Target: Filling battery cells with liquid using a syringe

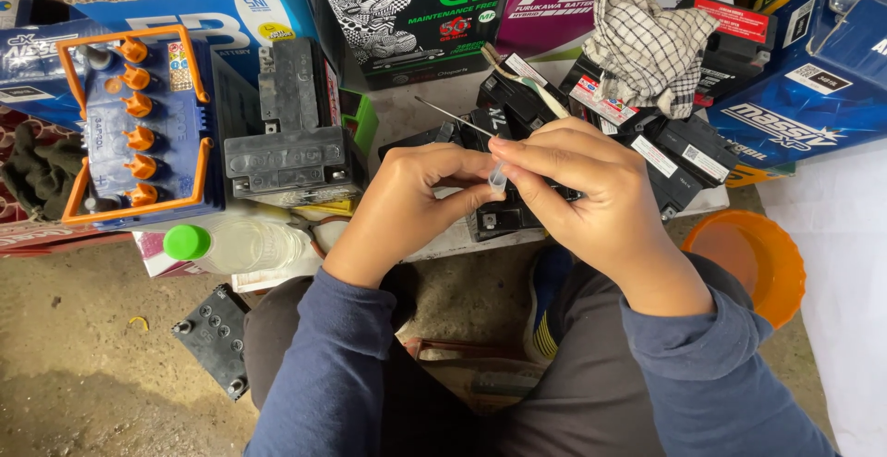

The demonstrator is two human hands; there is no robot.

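At the centre of the frame, the left hand [407, 207] and the right hand [582, 198] meet, and the fingers of both pinch a small clear plastic tube [497, 177] between them. Left of the hands lies a clear plastic bottle with green cap [231, 244]. Further, at upper left, stands a blue battery with orange caps [139, 124]. At upper right lies a checked cloth [647, 46].

A battery repair workshop: stacked batteries [296, 129], boxes [416, 9], dirt floor [83, 365].

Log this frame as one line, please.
left hand and right hand: pinch small clear tube | below: black batteries | left: green-capped bottle
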